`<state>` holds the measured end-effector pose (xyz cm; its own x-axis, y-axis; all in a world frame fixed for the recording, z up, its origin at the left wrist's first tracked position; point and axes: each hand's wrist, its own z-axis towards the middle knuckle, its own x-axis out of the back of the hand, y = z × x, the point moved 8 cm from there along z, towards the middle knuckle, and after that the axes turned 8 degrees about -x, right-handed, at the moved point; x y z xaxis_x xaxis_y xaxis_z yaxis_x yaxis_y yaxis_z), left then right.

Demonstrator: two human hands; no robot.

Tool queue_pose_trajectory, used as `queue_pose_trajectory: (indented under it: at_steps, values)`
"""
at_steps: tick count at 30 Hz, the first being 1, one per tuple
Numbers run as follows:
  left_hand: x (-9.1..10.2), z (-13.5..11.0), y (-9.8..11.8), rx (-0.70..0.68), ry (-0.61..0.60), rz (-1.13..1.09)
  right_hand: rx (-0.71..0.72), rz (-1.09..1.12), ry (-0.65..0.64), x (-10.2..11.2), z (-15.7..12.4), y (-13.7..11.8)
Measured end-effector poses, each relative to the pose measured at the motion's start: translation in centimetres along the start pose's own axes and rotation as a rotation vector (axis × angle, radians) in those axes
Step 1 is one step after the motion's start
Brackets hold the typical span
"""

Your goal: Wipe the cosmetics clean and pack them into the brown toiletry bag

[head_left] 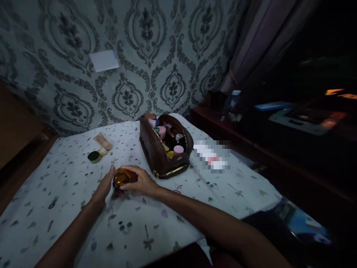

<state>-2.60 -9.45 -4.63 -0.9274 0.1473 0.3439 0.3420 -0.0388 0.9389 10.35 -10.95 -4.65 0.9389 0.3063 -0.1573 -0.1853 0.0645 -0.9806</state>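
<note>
A round jar with a shiny gold-amber top (122,177) is between my two hands, low over the patterned white cloth. My right hand (143,181) is closed around its right side, with thumb and fingers curved at the rim. Against the left side rests my left hand (104,186), thumb pointing up; its other fingers are mostly hidden behind and below the jar. Just beyond my right hand stands an unzipped brown toiletry bag (152,154), filled with several small containers, including a pink-lidded one (178,149).
A round green container (94,157), a small pale yellowish item (103,151) and a beige tube (102,141) lie at the left. Right of the bag is a blurred-out white and red item (210,155). A patterned wall (147,85) rises behind; a dark reddish surface (205,117) adjoins on the right.
</note>
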Motion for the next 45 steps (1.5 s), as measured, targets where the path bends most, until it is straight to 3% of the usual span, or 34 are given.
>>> queue_pose_trajectory:
  at_steps: [2,3,7,11,14,20,25,30,32,35,37,40,45]
  values:
    - [-0.8,-0.3,-1.2,0.166,-0.088,-0.067,0.015,-0.099,0.038,0.3,-0.2,-0.2]
    - [-0.8,-0.4,-1.4,0.191,-0.076,-0.074,0.009,-0.142,0.065,0.5,-0.2,-0.2]
    - [0.5,-0.1,0.6,-0.042,0.135,0.016,-0.066,-0.171,0.143,1.1,-0.3,0.7]
    - [0.4,-0.4,2.5,-0.295,0.132,0.191,-0.076,-0.17,0.17,1.2,-0.4,0.8]
    - [0.4,-0.5,2.7,-0.363,0.105,0.239,-0.011,-0.237,0.175,1.0,-0.5,0.2]
    - [0.4,0.4,1.5,-0.24,-0.017,0.214,0.105,-0.471,0.097,0.3,-0.9,-1.1]
    - [1.7,1.8,-0.4,-0.118,0.001,0.168,0.222,-0.597,-0.052,-0.7,-1.6,-1.6]
    - [1.2,2.1,-0.4,-0.091,-0.152,0.101,0.371,-0.672,-0.095,-1.7,-2.2,-2.3]
    - [1.5,1.5,-0.2,-0.04,-0.088,0.043,0.38,-0.639,-0.086,-1.7,-2.4,-2.7]
    - [1.7,0.1,-1.0,0.145,0.064,-0.058,0.381,-0.591,-0.033,-1.5,-2.5,-3.4]
    - [0.9,-0.4,-1.5,0.209,0.064,-0.116,0.372,-0.541,0.001,-1.2,-2.5,-3.7]
    - [0.3,-0.2,-1.0,0.101,0.048,-0.133,0.277,-0.395,0.046,-0.8,-2.1,-3.1]
    - [1.7,-0.3,1.6,-0.224,0.18,0.052,0.021,-0.09,0.11,-0.5,-1.2,-1.0]
